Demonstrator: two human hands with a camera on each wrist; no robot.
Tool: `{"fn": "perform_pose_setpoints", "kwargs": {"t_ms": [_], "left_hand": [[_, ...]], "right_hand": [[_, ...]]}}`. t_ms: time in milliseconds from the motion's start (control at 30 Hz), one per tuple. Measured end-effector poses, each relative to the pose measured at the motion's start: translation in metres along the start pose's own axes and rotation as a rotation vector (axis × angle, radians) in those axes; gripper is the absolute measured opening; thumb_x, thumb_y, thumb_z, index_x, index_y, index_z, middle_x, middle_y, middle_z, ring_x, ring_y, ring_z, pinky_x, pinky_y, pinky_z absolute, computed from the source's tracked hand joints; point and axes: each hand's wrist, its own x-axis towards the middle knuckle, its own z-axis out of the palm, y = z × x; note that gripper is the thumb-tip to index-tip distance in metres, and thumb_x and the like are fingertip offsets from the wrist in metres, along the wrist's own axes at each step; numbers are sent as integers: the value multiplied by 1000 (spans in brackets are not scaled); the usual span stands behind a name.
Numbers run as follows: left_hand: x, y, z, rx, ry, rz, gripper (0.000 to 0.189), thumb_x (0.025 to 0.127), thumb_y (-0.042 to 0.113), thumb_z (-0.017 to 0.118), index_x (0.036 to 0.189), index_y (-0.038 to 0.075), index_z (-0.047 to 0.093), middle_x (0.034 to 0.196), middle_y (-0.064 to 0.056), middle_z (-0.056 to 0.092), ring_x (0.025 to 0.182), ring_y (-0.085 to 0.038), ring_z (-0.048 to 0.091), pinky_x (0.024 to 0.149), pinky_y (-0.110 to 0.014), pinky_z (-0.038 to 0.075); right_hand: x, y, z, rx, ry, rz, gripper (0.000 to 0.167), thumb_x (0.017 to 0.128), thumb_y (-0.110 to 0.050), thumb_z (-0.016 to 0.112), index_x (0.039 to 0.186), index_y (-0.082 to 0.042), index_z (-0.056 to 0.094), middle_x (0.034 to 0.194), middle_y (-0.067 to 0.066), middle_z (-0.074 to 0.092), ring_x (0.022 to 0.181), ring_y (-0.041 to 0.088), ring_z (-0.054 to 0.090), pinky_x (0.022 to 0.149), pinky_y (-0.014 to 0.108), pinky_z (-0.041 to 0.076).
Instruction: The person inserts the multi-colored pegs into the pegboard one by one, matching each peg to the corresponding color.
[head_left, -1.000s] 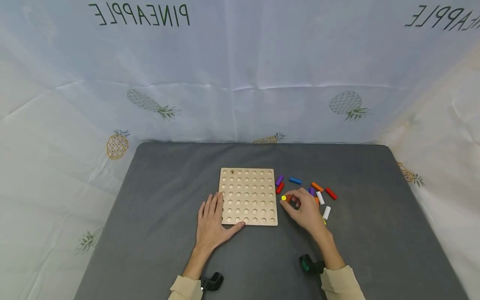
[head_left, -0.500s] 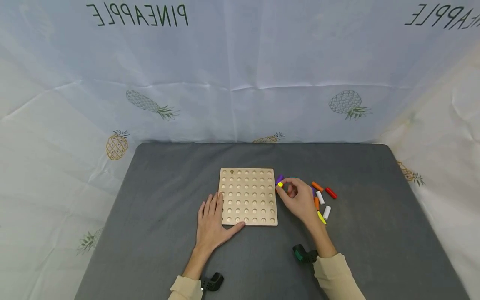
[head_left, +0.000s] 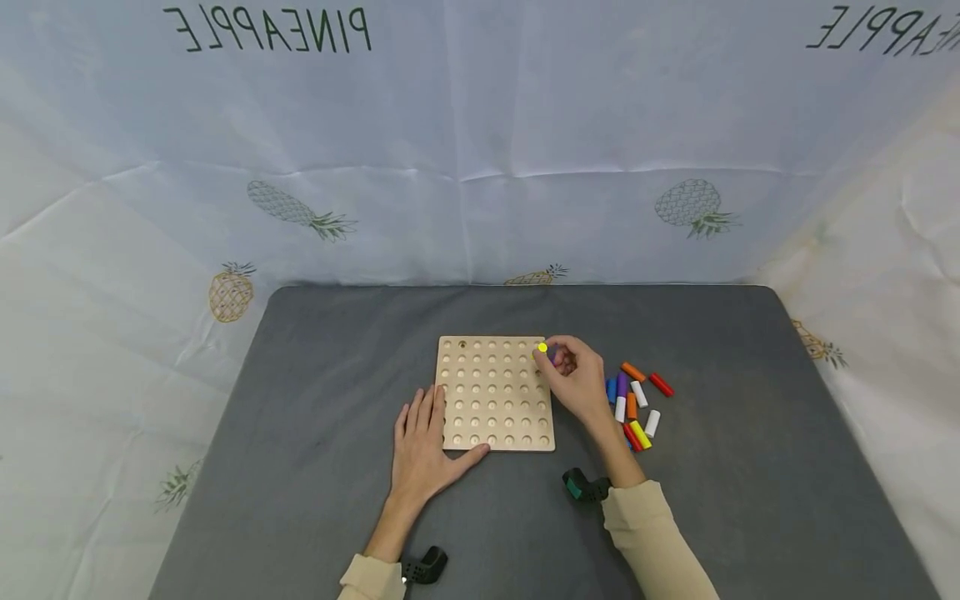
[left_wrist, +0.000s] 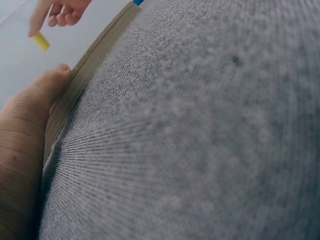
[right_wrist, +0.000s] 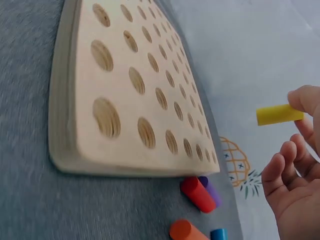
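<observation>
My right hand [head_left: 576, 379] pinches a yellow peg [head_left: 542, 347] between thumb and forefinger, over the far right corner of a square wooden pegboard [head_left: 500, 381] with rows of round holes. In the right wrist view the yellow peg [right_wrist: 278, 115] is held by one end, tilted and apart from the board [right_wrist: 145, 155]. My left hand [head_left: 423, 450] lies along the board's left side with its fingers extended. Its thumb [left_wrist: 55, 82] rests at the near edge of the board in the left wrist view.
Right of the board lies a loose group of pegs, including an orange peg [head_left: 633, 372], a red peg [head_left: 662, 384], a white peg [head_left: 652, 423] and another yellow peg [head_left: 641, 434]. A red peg [right_wrist: 199, 194] and a purple peg [right_wrist: 212, 194] lie close beside the board.
My right hand has moved away from me and leftward with the yellow peg, from beside the board to over its far right corner. The left hand stays on the board.
</observation>
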Motion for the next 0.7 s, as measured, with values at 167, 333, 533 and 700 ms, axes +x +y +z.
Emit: {"fn": "perform_pose_setpoints", "kwargs": {"t_ms": [167,333,533,700], "left_hand": [[0,1,1,6,3,6,120,73,78,70,162,9,29,162,-16,41,153,-37,34,124,-57,25],[0,1,2,8,4,11,121,73,79,69,162,9,28,162,-17,41,153,-37,35,124,-58,26],[0,0,2,2,19,20,120,73,78,70,162,9,28,162,-17,41,153,-38,35,123,-59,25],[0,0,1,13,24,25,120,73,78,70,162,8,29,162,-17,41,152,-38,35,122,-59,26]], "right_hand": [[5,2,8,68,-1,39,19,89,-8,78,106,-1,73,73,14,57,57,5,45,52,16,37],[8,-2,13,84,-7,70,22,90,-3,75,110,5,72,74,18,56,57,7,43,52,16,34],[11,-10,18,122,-22,81,24,93,0,71,115,9,70,74,23,56,57,11,44,53,16,34],[13,2,28,155,-6,85,23,93,-4,72,116,4,72,74,21,56,55,8,41,51,14,31]]}}
